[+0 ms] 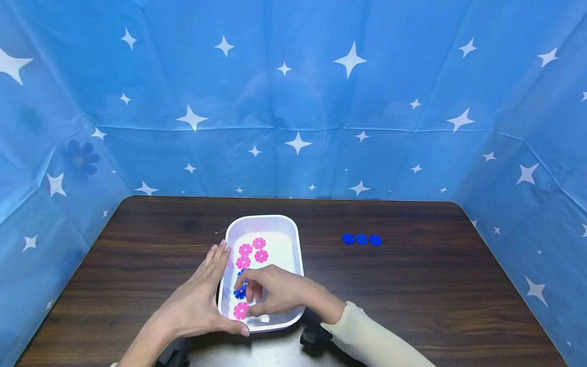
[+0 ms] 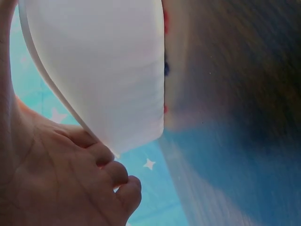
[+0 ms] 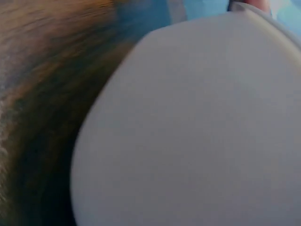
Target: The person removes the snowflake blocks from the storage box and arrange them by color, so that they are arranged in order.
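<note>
A white tray [image 1: 298, 255] stands on the table, holding several pink flower-shaped discs [image 1: 259, 243] and blue flower-shaped discs [image 1: 240, 292]. My left hand [image 1: 194, 300] rests against the tray's left side, fingers fairly straight along the rim and thumb at the near edge; the left wrist view shows its fingertips at the rim of the tray [image 2: 103, 70]. Inside the tray my right hand [image 1: 277, 290] reaches over the blue discs, index finger bent down beside them. Its thumb is near the lowest pink disc [image 1: 241, 310], with a gap between thumb and index finger. The right hand partly covers the blue discs.
Three blue flower-shaped discs [image 1: 361, 239] lie in a row on the dark wooden table [image 1: 412, 285], right of the tray. Blue star-patterned cloth [image 1: 298, 102] surrounds the table's back and sides. The tray's outer wall [image 3: 188, 127] fills most of the right wrist view.
</note>
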### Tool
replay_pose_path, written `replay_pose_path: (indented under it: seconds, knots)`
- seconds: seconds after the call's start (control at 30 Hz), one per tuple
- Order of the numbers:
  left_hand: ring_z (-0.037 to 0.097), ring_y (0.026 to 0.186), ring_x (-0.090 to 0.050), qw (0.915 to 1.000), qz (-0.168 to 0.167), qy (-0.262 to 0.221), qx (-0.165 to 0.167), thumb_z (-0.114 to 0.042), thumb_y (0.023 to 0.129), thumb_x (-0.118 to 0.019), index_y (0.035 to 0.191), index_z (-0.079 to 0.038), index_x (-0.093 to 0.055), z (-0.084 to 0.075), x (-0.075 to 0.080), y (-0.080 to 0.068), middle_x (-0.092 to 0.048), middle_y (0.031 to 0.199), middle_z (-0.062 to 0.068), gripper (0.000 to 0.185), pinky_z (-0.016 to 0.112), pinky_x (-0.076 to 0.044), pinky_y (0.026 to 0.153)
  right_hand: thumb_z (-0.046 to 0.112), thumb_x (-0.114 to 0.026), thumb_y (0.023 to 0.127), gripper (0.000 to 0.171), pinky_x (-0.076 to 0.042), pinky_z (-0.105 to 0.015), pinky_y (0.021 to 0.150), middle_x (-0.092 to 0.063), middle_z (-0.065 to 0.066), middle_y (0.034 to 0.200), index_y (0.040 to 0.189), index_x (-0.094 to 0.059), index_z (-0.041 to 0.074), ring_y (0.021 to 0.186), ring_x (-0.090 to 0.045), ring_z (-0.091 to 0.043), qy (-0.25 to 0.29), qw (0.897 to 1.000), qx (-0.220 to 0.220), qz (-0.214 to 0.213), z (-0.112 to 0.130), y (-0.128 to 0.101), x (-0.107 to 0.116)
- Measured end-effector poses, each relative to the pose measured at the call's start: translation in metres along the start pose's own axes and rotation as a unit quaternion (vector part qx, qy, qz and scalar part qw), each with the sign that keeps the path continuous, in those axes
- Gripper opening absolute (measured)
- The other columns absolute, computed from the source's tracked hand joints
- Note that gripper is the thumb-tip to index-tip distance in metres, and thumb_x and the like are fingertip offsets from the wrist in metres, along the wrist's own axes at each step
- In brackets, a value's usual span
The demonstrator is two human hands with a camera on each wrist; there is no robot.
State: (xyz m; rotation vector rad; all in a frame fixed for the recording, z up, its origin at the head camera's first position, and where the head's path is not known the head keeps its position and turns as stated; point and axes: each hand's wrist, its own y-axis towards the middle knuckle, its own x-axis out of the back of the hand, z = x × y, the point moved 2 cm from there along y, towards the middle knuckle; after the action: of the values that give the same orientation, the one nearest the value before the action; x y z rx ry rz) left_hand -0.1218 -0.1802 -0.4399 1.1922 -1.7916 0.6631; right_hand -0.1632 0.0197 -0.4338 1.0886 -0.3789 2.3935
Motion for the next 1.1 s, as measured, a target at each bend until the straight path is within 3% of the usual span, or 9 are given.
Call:
replay_pose_path:
  seconds: [0.2,0.47,0.83,1.1]
  knots:
    - [0.038,0.161,-0.004,0.9999,0.005,-0.001,-0.015,-0.092,0.052,-0.074,0.166,-0.012,-0.007,0.001,0.002,0.000,-0.003,0.175,0.011,0.155,0.065,-0.032,0.118,0.020,-0.083,0.086,0.039,-0.041,-0.008,0.065,-0.066,0.005,0.087,0.122,-0.067,0.014,0.068,-0.050,0.002,-0.065,0.997,-0.002,0.028,-0.004,0.007,-0.011]
    - [0.037,0.161,-0.004,0.9999,0.006,-0.001,-0.012,-0.095,0.051,-0.072,0.166,-0.009,-0.011,0.002,0.003,-0.001,-0.002,0.175,0.010,0.155,0.065,-0.032,0.118,0.025,-0.081,0.089,0.030,-0.040,-0.013,0.068,-0.060,0.012,0.080,0.118,-0.073,0.025,0.071,-0.050,0.002,-0.140,0.989,-0.025,0.038,-0.002,0.008,-0.014]
    - [0.039,0.161,-0.007,0.9999,0.010,-0.008,-0.003,-0.094,0.051,-0.073,0.166,-0.013,-0.006,0.002,0.002,0.000,-0.001,0.175,0.010,0.156,0.066,-0.033,0.117,0.017,-0.084,0.081,0.026,-0.040,-0.009,0.069,-0.064,0.010,0.087,0.100,-0.068,0.020,0.074,-0.050,0.004,-0.128,0.992,-0.013,0.004,-0.004,0.007,-0.014]
    - [0.036,0.161,-0.005,0.9998,0.016,-0.009,0.008,-0.094,0.050,-0.074,0.166,-0.015,-0.006,0.001,0.003,0.000,0.001,0.175,0.007,0.156,0.065,-0.033,0.117,0.010,-0.076,0.088,0.011,-0.035,-0.005,0.060,-0.060,0.009,0.073,0.095,-0.070,0.016,0.063,-0.044,0.008,-0.095,0.995,0.019,-0.012,-0.002,0.004,-0.010]
